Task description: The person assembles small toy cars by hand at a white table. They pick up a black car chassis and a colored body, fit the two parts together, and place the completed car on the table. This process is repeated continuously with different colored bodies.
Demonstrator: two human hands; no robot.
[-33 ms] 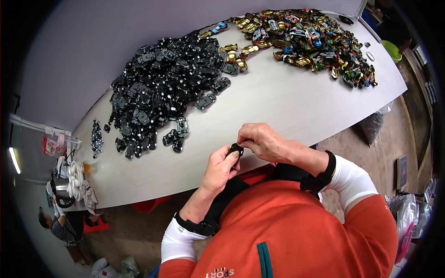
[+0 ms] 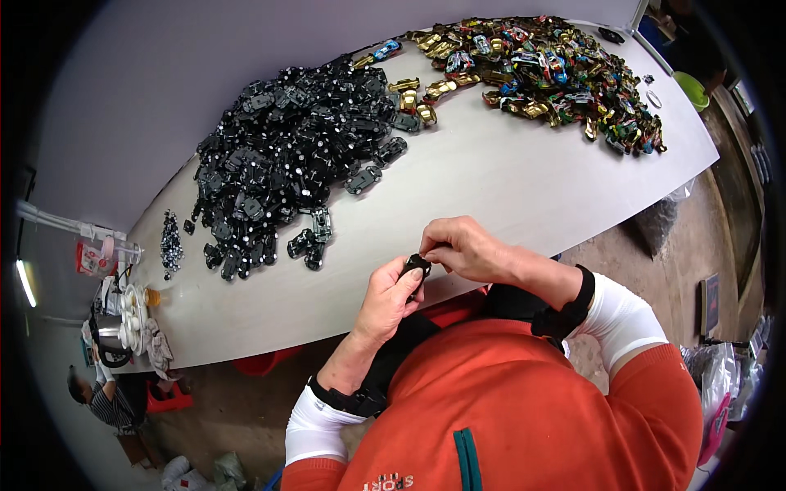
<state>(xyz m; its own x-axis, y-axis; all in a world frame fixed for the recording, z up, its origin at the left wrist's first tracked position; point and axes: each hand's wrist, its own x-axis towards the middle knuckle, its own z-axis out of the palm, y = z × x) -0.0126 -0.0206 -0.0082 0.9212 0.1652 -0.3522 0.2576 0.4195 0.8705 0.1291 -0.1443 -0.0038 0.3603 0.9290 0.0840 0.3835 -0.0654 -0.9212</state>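
Observation:
Just in front of my body, at the table's near edge, my left hand (image 2: 390,296) is closed round a black toy car base (image 2: 417,264), its thumb pressed along the side. My right hand (image 2: 463,246) meets it from the right, fingers pinched together at the base's upper end. Whatever lies between those fingertips is too small to make out. Beyond my left hand spreads a big heap of black toy car bases (image 2: 286,155) with small wheels. Farther right on the table lies a heap of shiny gold and multicoloured toy car bodies (image 2: 557,74).
The pale table (image 2: 491,180) curves across the view. A small pile of tiny wheel parts (image 2: 170,245) lies at its left. Cups (image 2: 131,319), a metal kettle (image 2: 109,335) and a cloth (image 2: 157,344) stand by the left end. Another person (image 2: 110,401) is at far left.

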